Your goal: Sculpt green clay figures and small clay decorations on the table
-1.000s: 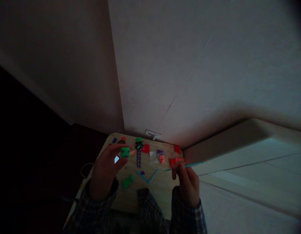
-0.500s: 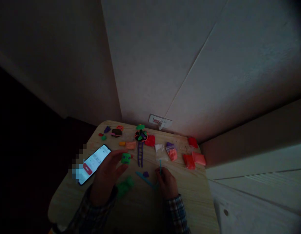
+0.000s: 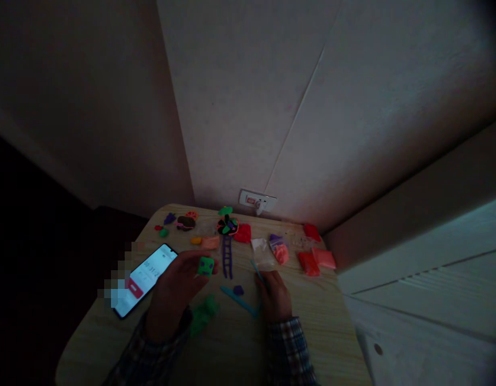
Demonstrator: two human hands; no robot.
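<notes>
Between the thumb and fingers of my left hand is a small green clay block with purple spots on its front. My right hand grips a thin blue modelling tool, its tip slanting up to the left, apart from the block. A second blue modelling tool lies on the table between my hands, beside a purple clay lump. Green clay in a crumpled mass rests close to my left wrist. Beyond my hands lies a purple clay ladder.
A lit phone lies on the left of the wooden table. Clay models, including a black round one, line the back edge. Bags of red clay and pink clay are at right. A wall socket is behind.
The blue tool in my right hand has tilted from upright to leaning left. The green block has turned slightly in my left hand. The whole view has shifted a little.
</notes>
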